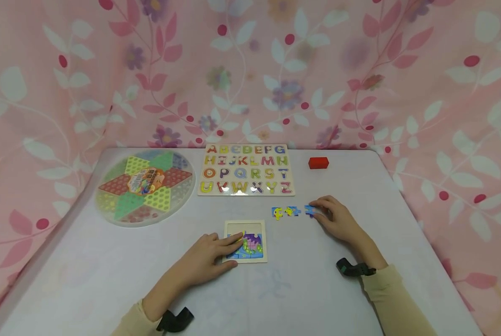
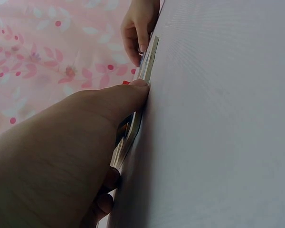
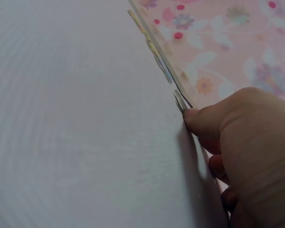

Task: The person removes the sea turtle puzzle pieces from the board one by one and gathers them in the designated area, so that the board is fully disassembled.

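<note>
Pinching blue puzzle piece (image 1: 308,210): right hand (image 1: 335,219), near two loose pieces (image 1: 277,213) | left hand (image 1: 206,259) is resting on framed puzzle (image 1: 252,260), thumb spread from fingers

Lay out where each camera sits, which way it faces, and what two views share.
Head: on the person's head, facing forward and down over the table; left grip, right grip and sleeves show.
Left wrist: on that wrist, looking low along the puzzle tray; left grip up close, right grip beyond.
Right wrist: on that wrist, looking low across the table toward a pinched puzzle piece; only the right grip shows.
Shared: head and left wrist both show both grips and the puzzle tray.
</note>
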The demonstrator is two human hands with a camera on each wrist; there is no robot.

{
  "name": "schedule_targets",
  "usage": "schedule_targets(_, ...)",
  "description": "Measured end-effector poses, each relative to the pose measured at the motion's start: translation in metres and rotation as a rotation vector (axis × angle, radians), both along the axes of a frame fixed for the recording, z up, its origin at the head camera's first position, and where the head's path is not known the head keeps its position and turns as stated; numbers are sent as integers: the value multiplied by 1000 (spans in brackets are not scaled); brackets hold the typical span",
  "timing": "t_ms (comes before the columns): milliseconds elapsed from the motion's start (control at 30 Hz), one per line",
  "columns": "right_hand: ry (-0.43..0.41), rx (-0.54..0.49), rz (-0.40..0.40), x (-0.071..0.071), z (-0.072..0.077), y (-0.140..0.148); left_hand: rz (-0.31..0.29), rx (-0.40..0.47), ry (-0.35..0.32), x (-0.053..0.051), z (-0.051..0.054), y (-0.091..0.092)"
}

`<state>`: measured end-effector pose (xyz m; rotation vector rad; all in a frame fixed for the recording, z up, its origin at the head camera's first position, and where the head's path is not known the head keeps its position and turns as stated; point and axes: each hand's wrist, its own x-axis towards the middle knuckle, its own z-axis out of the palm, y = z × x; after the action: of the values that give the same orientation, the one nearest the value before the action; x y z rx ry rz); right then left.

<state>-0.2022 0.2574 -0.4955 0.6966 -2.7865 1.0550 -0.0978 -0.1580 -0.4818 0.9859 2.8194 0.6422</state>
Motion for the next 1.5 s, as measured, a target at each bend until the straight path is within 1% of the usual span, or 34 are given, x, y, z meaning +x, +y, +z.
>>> schedule_targets(100, -31, 7, -11, 0, 0, -1, 0, -9, -4, 0, 0, 0)
schedule_targets(267, -63, 21, -24, 1, -1, -1, 5, -18, -31, 0, 0, 0)
schedule_targets(633, -42, 31, -3, -1, 0, 1, 16, 4, -44, 0, -2, -1)
schedule_targets(900, -44, 14, 4, 0, 0, 2, 5, 63, -66, -1, -4, -3)
schedule_targets(967, -51, 9, 5, 1, 1, 3, 1, 98, -83, -2, -5, -5)
schedule_targets(1000, -59, 9, 0, 2, 2, 3, 5, 128, -104, -2, -6, -5)
schedule_targets(1067, -77, 5, -19, 2, 4, 4, 27, 219, -152, -3, -7, -7)
schedule_targets(1167, -93, -19, -72, 4, 11, 1, 99, 358, -201, -4, -5, -10)
schedule_targets(1200, -90, -31, -91, 4, 13, 0, 127, 387, -203, -6, -4, -11)
schedule_targets(1233, -80, -47, -105, 5, 17, -3, 155, 397, -197, -7, -3, -12)
schedule_targets(1300, -62, -83, -104, 7, 24, -10, 205, 373, -187, -10, -2, -13)
schedule_targets(1367, -38, -110, -73, 9, 31, -22, 229, 313, -179, -14, -1, -14)
schedule_targets(1433, -26, -129, -23, 10, 37, -38, 228, 241, -180, -18, -1, -15)
schedule_targets(1500, -33, -138, 39, 11, 42, -60, 214, 178, -183, -20, 0, -17)
